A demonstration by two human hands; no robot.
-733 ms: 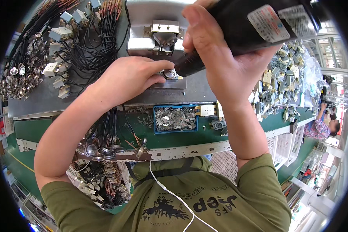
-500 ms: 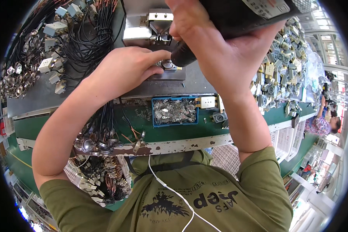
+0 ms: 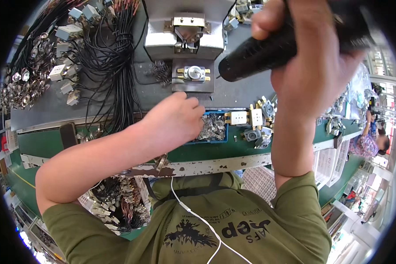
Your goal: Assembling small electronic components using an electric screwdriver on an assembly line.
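My right hand is wrapped round a black electric screwdriver, blurred by motion, its tip pointing left above the table. To the left of that tip, a small metal part with a round silver cap and brass tabs rests on a steel block. My left hand is over the left side of a blue tray full of small metal clips. Its fingers are curled, and the fingertips are hidden, so what they pinch cannot be made out.
A steel fixture stands behind the block. Bundled black cables with connectors lie at the left, near round metal caps. Several white and grey switch bodies sit right of the tray. The table's front edge has chipped paint.
My left hand has left the part on the block and come down to the blue tray. The screwdriver has lifted off the part and swung right with my right hand.
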